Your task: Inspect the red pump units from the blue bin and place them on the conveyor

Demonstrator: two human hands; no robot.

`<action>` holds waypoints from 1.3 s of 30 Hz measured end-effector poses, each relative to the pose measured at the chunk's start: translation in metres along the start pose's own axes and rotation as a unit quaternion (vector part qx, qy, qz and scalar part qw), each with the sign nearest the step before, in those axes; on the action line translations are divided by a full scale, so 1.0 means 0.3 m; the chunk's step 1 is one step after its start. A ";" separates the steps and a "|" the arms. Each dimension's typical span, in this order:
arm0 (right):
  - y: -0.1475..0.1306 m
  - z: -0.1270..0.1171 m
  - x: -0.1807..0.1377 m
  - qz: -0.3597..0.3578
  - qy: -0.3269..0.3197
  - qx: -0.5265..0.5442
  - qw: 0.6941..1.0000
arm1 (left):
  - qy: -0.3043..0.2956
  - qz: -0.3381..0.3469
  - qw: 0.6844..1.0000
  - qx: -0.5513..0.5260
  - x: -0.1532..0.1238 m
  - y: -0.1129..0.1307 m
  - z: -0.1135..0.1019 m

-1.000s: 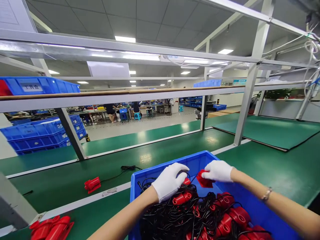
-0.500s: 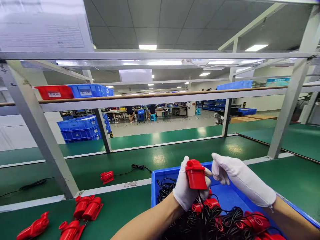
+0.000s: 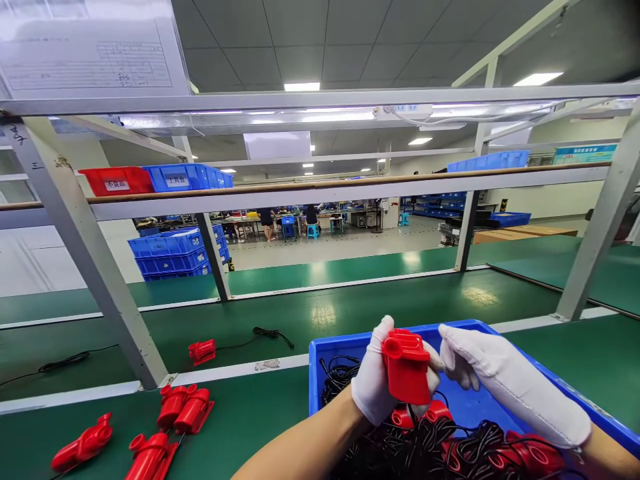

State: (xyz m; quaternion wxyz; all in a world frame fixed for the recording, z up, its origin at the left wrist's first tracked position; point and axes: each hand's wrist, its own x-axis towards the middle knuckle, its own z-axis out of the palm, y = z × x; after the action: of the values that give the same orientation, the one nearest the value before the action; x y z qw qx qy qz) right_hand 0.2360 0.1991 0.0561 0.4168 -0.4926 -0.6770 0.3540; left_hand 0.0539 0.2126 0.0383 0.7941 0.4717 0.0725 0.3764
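My left hand [image 3: 373, 383], in a white glove, grips a red plastic pump [image 3: 407, 370] with a round port on its top and a black cable running down from it. It is held above a blue bin [image 3: 315, 373]. My right hand [image 3: 463, 360], also gloved, hovers just right of the pump without touching it. Its fingers are curled in, and I see nothing in them. Below both hands, more red pumps [image 3: 535, 453] and tangled black cables [image 3: 400, 447] fill the front of the bin.
Several red pumps [image 3: 83, 443] lie on the green bench to the left. One more pump [image 3: 202, 351] with a coiled cable sits beyond the white strip. Grey rack posts [image 3: 95, 267] rise on both sides. Red [image 3: 117, 181] and blue [image 3: 187, 177] bins stand on the shelf.
The view has shifted slightly, so the hands and bin appear a little further right. The pump stays in my left hand and is tilted slightly. My right hand keeps its curled shape beside it.
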 end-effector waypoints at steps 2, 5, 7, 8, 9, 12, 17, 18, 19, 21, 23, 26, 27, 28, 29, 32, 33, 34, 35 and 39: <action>0.004 0.007 -0.009 -0.003 -0.007 -0.008 1.000 | 0.007 0.015 1.000 0.006 0.001 0.003 0.009; 0.016 0.017 -0.025 -0.027 -0.019 0.000 0.999 | 0.069 0.085 0.992 0.057 -0.014 0.010 0.027; 0.019 0.020 -0.038 -0.066 -0.036 0.006 0.997 | 0.130 0.151 0.970 0.142 -0.032 0.017 0.031; 0.015 0.021 -0.045 -0.081 -0.046 0.001 0.996 | 0.148 0.183 0.951 0.200 -0.042 0.020 0.026; 0.006 0.022 -0.052 -0.093 -0.054 -0.016 0.994 | 0.152 0.212 0.927 0.270 -0.052 0.023 0.016; -0.040 0.028 -0.073 -0.117 -0.069 -0.105 0.985 | 0.118 0.335 0.796 0.490 -0.079 0.031 -0.041; -0.087 0.062 -0.091 -0.206 -0.211 -0.110 0.949 | 0.062 0.483 0.558 0.672 -0.139 0.054 -0.137; -0.078 0.063 -0.086 -0.214 -0.217 -0.114 0.946 | 0.074 0.478 0.542 0.687 -0.154 0.057 -0.154; -0.066 0.057 -0.076 -0.215 -0.210 -0.122 0.946 | 0.099 0.461 0.540 0.698 -0.169 0.058 -0.173; -0.042 0.011 -0.031 -0.198 -0.157 -0.152 0.956 | 0.176 0.376 0.565 0.713 -0.194 0.052 -0.220; -0.043 -0.082 0.050 -0.151 -0.056 -0.220 0.962 | 0.259 0.233 0.599 0.721 -0.207 0.038 -0.268; -0.123 -0.274 0.231 -0.080 0.083 -0.373 0.920 | 0.285 0.034 0.612 0.737 -0.208 0.023 -0.306; -0.167 -0.332 0.301 -0.080 0.102 -0.430 0.894 | 0.265 0.000 0.613 0.744 -0.207 0.022 -0.305; -0.212 -0.377 0.371 -0.074 0.140 -0.501 0.851 | 0.244 -0.020 0.614 0.750 -0.205 0.023 -0.298; -0.255 -0.405 0.440 -0.073 0.151 -0.564 0.809 | 0.227 -0.033 0.615 0.755 -0.204 0.027 -0.288; -0.322 -0.367 0.626 -0.048 0.101 -0.633 0.766 | 0.207 -0.082 0.613 0.758 -0.205 0.041 -0.256; -0.314 -0.315 0.677 -0.036 0.066 -0.633 0.770 | 0.201 -0.099 0.611 0.759 -0.205 0.045 -0.251; -0.291 -0.249 0.722 -0.027 0.030 -0.632 0.774 | 0.195 -0.112 0.608 0.762 -0.205 0.047 -0.250; -0.255 -0.172 0.759 0.000 -0.012 -0.632 0.775 | 0.188 -0.122 0.605 0.764 -0.204 0.049 -0.252; -0.045 0.149 0.826 0.082 -0.196 -0.609 0.764 | 0.194 -0.135 0.598 0.766 -0.193 0.052 -0.278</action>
State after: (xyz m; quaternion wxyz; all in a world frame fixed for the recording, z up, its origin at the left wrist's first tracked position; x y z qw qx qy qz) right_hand 0.1487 0.4307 0.1035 -0.1426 -0.6163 -0.7744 -0.0114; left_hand -0.0346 0.2362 -0.0085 0.1509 0.8075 0.5493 0.1535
